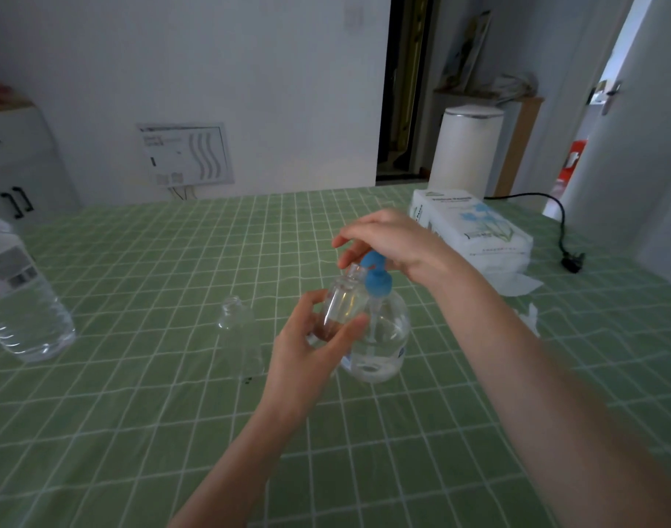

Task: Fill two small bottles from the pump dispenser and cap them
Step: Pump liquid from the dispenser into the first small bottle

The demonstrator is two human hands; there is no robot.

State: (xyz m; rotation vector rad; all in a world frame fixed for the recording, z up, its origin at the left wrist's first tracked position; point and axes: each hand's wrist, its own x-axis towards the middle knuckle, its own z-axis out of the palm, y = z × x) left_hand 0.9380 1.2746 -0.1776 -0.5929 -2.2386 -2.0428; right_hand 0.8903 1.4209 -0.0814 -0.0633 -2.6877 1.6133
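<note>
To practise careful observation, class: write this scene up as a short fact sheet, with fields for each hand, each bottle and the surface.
Left hand: grips the first small bottle, tilted, its mouth by the pump nozzle
Right hand: rests on the blue pump head
Pump dispenser: clear, upright on the cloth
Second small bottle: upright, uncapped, left of the dispenser
Surface: green checked tablecloth
Also there: large water bottle at left edge; tissue pack at back right

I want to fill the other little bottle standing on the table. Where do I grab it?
Grip the standing small bottle by its wide body, below the narrow neck, from the left: it is upright, uncapped, and the pump dispenser crowds its right.
</note>
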